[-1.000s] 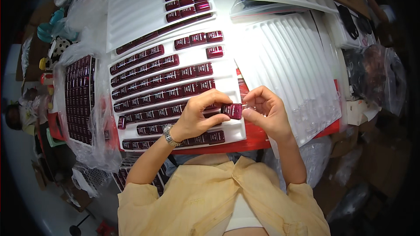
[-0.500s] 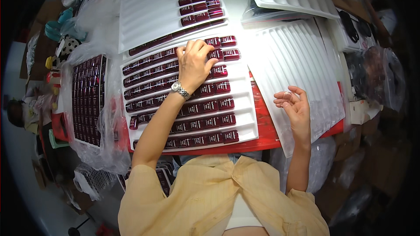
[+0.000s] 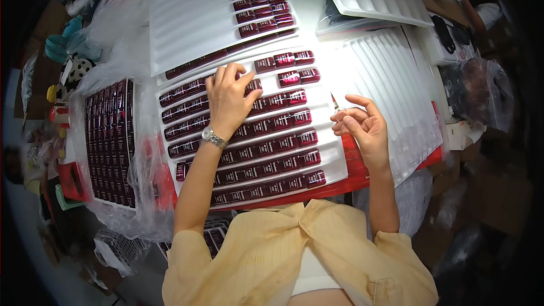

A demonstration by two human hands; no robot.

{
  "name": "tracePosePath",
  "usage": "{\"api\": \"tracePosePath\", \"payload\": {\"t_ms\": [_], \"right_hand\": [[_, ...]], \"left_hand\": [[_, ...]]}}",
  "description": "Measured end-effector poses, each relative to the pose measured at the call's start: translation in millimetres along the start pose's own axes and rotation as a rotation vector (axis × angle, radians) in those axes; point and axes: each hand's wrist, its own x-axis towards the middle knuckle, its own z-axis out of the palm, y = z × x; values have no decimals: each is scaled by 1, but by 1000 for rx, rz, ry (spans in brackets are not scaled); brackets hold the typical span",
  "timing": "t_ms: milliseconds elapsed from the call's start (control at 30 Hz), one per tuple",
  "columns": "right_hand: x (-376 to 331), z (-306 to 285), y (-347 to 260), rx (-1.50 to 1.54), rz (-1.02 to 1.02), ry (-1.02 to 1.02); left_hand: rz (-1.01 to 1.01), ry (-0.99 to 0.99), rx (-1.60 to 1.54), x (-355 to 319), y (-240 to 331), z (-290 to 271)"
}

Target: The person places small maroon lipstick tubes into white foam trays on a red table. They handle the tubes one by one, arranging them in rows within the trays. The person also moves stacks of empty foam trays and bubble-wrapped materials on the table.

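A white ribbed tray (image 3: 335, 161) lies in front of me, filled with rows of small dark red bottles (image 3: 266, 148) with pale print. My left hand (image 3: 229, 102), a metal watch at its wrist, reaches over the upper rows. Its thumb and fingers close around a dark red bottle (image 3: 253, 85) in the second row; the fingertips are partly hidden. To that bottle's right is a gap, then two more bottles. My right hand (image 3: 364, 127) hovers past the tray's right edge, fingers curled and thumb drawn in. A tiny thin thing shows at its fingertips, too small to name.
Another white tray (image 3: 192, 22), partly filled with bottles, lies behind. Empty ribbed trays (image 3: 385, 79) are at right, more (image 3: 377, 0) at far right. Plastic wrap surrounds a full bottle tray (image 3: 107, 141) at left. A red surface (image 3: 354, 175) shows beneath.
My left hand has moved left along the upper rows, and a gap now shows in the second row. My right hand has moved left and slightly up. The view has shifted somewhat.
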Motion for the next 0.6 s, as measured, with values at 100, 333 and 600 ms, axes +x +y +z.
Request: {"api": "tracePosePath", "payload": {"t_ms": [100,333,600], "right_hand": [[8,10,4,13,-29,2],[15,46,7,-399,-277,-81],[8,-39,-21,-877,-419,105]], "left_hand": [[124,86,-117,-5,-11,0],[315,-106,-861,-26,53,-19],[-89,-173,-1129,-35,40,4]]}}
